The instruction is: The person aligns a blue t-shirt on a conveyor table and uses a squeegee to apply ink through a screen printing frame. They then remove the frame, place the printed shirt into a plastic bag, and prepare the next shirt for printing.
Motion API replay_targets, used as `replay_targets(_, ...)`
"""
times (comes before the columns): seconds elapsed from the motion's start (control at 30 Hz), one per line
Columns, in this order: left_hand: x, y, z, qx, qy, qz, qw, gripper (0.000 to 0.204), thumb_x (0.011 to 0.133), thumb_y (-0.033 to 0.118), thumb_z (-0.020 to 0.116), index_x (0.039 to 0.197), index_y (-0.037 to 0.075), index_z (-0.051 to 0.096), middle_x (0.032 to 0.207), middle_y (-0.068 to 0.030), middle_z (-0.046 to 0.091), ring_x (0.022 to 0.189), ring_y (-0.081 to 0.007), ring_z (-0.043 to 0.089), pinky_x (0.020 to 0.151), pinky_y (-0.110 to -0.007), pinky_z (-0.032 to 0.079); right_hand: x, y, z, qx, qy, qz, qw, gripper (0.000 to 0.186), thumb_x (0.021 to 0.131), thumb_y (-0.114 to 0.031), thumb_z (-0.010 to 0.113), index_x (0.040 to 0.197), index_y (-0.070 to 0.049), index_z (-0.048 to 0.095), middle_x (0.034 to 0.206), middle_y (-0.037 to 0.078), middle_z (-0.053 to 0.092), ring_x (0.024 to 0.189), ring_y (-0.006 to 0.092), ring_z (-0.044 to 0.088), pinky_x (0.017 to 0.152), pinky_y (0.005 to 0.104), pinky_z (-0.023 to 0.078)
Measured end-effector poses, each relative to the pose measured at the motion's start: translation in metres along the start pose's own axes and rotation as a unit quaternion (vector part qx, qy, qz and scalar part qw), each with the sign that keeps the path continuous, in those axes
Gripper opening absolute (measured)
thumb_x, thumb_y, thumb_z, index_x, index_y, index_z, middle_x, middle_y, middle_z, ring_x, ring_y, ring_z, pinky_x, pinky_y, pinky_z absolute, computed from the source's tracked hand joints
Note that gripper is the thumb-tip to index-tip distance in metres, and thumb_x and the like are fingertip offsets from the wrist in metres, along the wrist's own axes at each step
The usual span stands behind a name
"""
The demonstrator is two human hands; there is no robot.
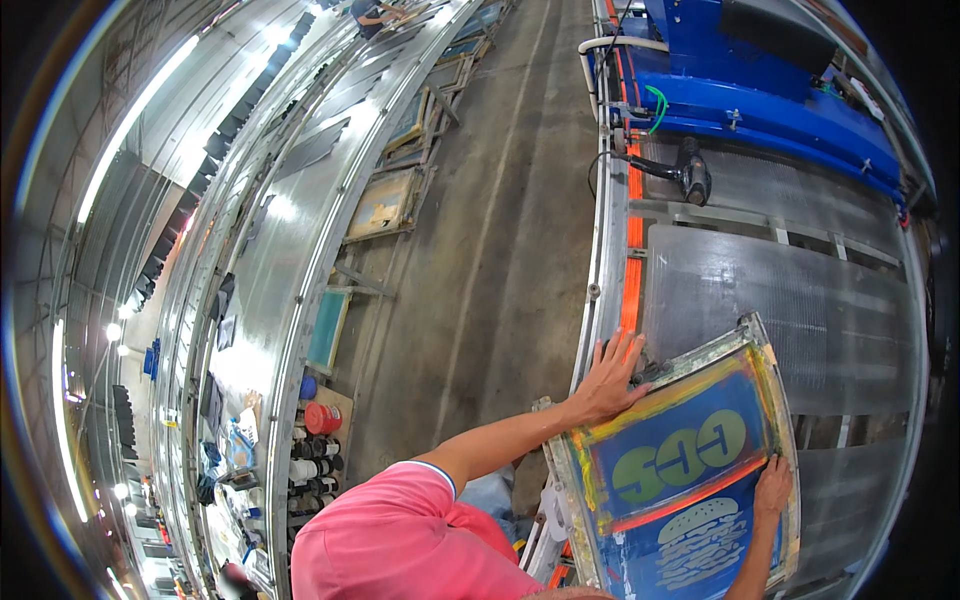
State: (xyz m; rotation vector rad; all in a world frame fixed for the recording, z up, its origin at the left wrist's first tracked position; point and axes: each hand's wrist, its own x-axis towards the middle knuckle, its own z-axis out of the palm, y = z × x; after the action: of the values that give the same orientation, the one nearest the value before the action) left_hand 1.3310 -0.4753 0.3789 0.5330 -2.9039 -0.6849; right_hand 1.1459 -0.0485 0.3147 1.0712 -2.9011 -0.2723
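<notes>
A silk-screen printing frame (pixel 655 518) lies tilted in front of me at the lower right. Its blue mesh carries pale green lettering and a pale burger drawing, with yellow and red ink smears around them. At the frame's upper left edge rests my left hand (pixel 608 380), fingers stretched and spread. My right hand (pixel 771 490) is at the frame's right side, its fingers drawn together against the rail; their undersides are hidden. Under and beyond the frame are flat grey metal platens (pixel 770 290).
A black heat gun-like tool (pixel 692 172) hangs over the farther platens, near a blue machine (pixel 790 105). Orange strips (pixel 634 220) run along the rail. Left of the aisle (pixel 490 230) stand a long shiny table (pixel 310 190), stored screens (pixel 385 205), a red tub (pixel 322 418) and bottles. Another person (pixel 370 17) works far off.
</notes>
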Motion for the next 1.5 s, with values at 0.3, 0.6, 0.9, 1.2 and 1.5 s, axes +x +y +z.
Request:
replay_targets(0.3,-0.002,0.0,0.002,-0.011,0.003,0.0,1.0,0.082,0.087,0.045,0.059,0.146,0.001,0.021,0.146,-0.0246,0.027,0.14,-0.0406,0.016,0.112,-0.056,0.016,0.011,-0.006,-0.019,-0.017,-0.067,0.03,0.997,0.011,0.086,-0.009,0.054,0.092,-0.001,0.059,0.101,0.015,0.057,0.094,0.0306,0.059,0.08,0.0401,0.05)
replay_targets(0.6,0.0,-0.001,0.004,-0.006,0.014,0.005,1.0,0.083,0.086,0.044,0.061,0.145,0.001,0.022,0.144,-0.0241,0.029,0.139,-0.0416,0.02,0.11,-0.058,0.02,0.008,0.006,-0.026,0.069,0.033,-0.063,0.995,0.013,0.072,-0.006,0.065,0.081,-0.002,0.056,0.089,0.014,0.055,0.087,0.0332,0.057,0.074,0.0434,0.048)
replay_targets(0.9,0.0,-0.001,0.004,-0.003,0.026,0.008,1.0,0.082,0.084,0.042,0.063,0.144,0.001,0.024,0.144,-0.0241,0.029,0.138,-0.0421,0.021,0.109,-0.057,0.022,0.008,0.005,-0.05,0.154,-0.002,-0.06,0.986,0.013,0.068,-0.002,0.064,0.075,0.0,0.053,0.084,0.015,0.054,0.083,0.0363,0.055,0.072,0.0456,0.046)
replay_targets(1.2,-0.004,0.0,0.005,0.001,0.073,0.029,0.997,0.08,0.083,0.039,0.064,0.142,-0.001,0.028,0.147,-0.0245,0.027,0.139,-0.0408,0.021,0.11,-0.058,0.017,-0.012,0.002,-0.042,0.124,0.002,0.008,0.992,0.015,0.078,-0.003,0.059,0.091,-0.003,0.051,0.096,0.015,0.055,0.087,0.0353,0.057,0.074,0.0449,0.047)
replay_targets(1.5,-0.017,0.082,0.056,-0.009,-0.072,0.251,0.965,0.066,0.09,0.046,0.052,0.141,0.007,0.038,0.152,-0.0199,0.021,0.144,-0.0358,0.009,0.116,-0.054,0.008,-0.02,-0.001,-0.006,0.062,0.083,0.018,0.994,0.009,0.083,-0.007,0.057,0.088,-0.005,0.051,0.091,0.012,0.055,0.092,0.0311,0.057,0.072,0.0412,0.051)
